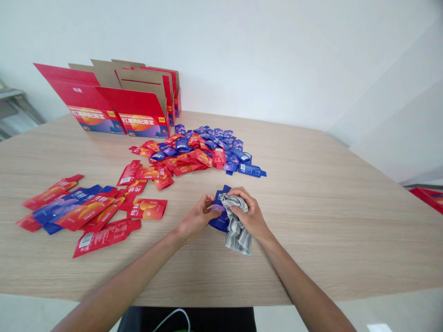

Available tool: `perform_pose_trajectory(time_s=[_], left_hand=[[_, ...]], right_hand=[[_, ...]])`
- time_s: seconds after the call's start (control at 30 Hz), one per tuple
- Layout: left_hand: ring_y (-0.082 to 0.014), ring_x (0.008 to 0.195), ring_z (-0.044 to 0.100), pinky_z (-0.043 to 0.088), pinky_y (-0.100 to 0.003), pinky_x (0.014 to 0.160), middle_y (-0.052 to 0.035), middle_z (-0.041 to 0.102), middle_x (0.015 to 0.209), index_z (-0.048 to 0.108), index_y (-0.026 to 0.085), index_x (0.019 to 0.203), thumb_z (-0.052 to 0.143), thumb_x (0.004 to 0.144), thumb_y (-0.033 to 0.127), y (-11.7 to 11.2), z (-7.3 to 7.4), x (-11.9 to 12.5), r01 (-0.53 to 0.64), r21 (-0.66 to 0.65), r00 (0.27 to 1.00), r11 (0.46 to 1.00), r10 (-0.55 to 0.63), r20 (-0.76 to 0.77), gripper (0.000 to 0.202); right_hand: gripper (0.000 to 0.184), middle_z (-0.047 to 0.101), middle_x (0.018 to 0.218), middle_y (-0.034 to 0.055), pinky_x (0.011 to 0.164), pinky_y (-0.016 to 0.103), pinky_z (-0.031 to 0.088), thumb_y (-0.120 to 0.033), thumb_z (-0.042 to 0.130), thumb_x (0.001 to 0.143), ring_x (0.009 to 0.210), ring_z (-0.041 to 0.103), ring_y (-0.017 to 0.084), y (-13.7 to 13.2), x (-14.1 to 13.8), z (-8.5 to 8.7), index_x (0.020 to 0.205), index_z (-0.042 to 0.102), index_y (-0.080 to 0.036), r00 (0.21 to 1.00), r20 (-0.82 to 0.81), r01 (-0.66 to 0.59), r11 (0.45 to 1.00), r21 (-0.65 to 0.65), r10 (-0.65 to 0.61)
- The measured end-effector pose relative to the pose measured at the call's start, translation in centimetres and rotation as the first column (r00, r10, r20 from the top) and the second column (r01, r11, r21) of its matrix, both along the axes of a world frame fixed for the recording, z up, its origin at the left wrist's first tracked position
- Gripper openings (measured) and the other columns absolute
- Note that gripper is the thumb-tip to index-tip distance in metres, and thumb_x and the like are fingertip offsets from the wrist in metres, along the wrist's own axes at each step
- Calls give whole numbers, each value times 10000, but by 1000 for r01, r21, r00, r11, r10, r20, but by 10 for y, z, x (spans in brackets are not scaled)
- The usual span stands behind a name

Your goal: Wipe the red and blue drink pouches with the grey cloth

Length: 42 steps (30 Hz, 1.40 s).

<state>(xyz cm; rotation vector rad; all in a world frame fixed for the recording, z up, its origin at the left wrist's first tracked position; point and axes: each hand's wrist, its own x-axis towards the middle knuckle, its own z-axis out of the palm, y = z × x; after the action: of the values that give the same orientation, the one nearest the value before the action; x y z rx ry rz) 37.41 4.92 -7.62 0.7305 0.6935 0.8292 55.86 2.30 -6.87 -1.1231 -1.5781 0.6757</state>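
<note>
My left hand (197,216) pinches a blue pouch (218,220) that it holds just above the wooden table (328,221). My right hand (249,213) is closed on a grey striped cloth (237,228) pressed against the pouch's face, with the cloth's tail hanging down toward the table. A heap of red and blue pouches (200,150) lies beyond the hands. A row of laid-out red and blue pouches (86,210) sits to the left.
Red cardboard boxes (138,108) with open flaps stand at the table's far left against the white wall. A red item (431,197) shows past the table's right edge. A white cable (173,318) hangs below the near edge.
</note>
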Motion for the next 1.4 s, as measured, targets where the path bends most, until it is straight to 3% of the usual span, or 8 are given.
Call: perform_pose_trajectory(time_s=[0.13, 0.4, 0.6, 0.73, 0.9, 1.07, 1.3, 1.4], left_hand=[[-145, 808, 658, 498, -244, 771, -44, 741, 974, 655, 158, 1102, 787, 646, 40, -1, -2, 5, -22, -156, 998, 987, 31, 55, 489], [-147, 716, 614, 484, -246, 686, -51, 705, 832, 732, 116, 897, 652, 693, 25, -5, -3, 6, 62, -254, 976, 965, -6, 217, 237], [-177, 876, 651, 502, -284, 860, -72, 750, 997, 764, 134, 1000, 663, 918, 252, -9, -12, 13, -5, -209, 979, 978, 47, 197, 176], [-208, 986, 675, 490, -313, 970, -94, 763, 1013, 768, 138, 1066, 712, 914, 387, -14, -14, 16, 6, -127, 982, 992, 18, 187, 297], [-173, 830, 691, 541, -269, 776, -86, 768, 1002, 745, 136, 1067, 648, 958, 381, -15, -8, 12, -40, -191, 990, 981, 66, 128, 286], [-198, 734, 699, 550, -284, 674, -101, 754, 879, 717, 110, 979, 632, 956, 420, -10, -11, 10, -92, -227, 990, 970, 114, 87, 322], [-170, 797, 701, 557, -270, 777, -93, 770, 976, 737, 125, 1046, 616, 976, 358, -12, -10, 13, -69, -229, 990, 971, 95, 103, 272], [-170, 798, 701, 558, -275, 795, -87, 771, 948, 740, 130, 1066, 599, 987, 345, -14, -7, 12, -60, -243, 993, 968, 84, 87, 269]], right_hand=[[161, 634, 1050, 46, 924, 352, 488, -220, 645, 861, 1033, 619, 222, -2, -2, 2, 1020, 668, -236, 1000, 11, -19, 998, 51, 19], [332, 574, 1140, 64, 863, 375, 546, -113, 673, 760, 962, 622, 222, -9, -7, 3, 1060, 673, -256, 956, 292, -53, 989, 139, 10], [359, 553, 1152, 67, 868, 395, 555, -90, 657, 776, 1009, 611, 242, -6, -3, -2, 1080, 666, -280, 926, 340, 99, 975, 200, -163], [353, 540, 1165, 73, 913, 421, 549, -93, 657, 790, 1086, 601, 263, -2, 2, -2, 1088, 663, -282, 895, 345, 210, 950, 231, -282], [350, 560, 1164, 80, 892, 385, 563, -84, 699, 782, 1072, 612, 247, -6, -3, 0, 1080, 667, -265, 882, 470, -71, 973, 221, -42], [332, 598, 1165, 80, 928, 388, 568, -145, 772, 784, 1060, 625, 242, -11, -13, -4, 1078, 676, -264, 794, 586, -332, 923, 196, 161], [363, 558, 1175, 84, 917, 427, 565, -93, 692, 802, 1082, 598, 270, -4, 1, -3, 1107, 679, -290, 867, 457, 82, 961, 265, -200], [348, 548, 1178, 89, 906, 428, 563, -95, 682, 807, 1080, 593, 273, -3, 4, -1, 1103, 682, -278, 868, 444, 106, 956, 272, -222]])
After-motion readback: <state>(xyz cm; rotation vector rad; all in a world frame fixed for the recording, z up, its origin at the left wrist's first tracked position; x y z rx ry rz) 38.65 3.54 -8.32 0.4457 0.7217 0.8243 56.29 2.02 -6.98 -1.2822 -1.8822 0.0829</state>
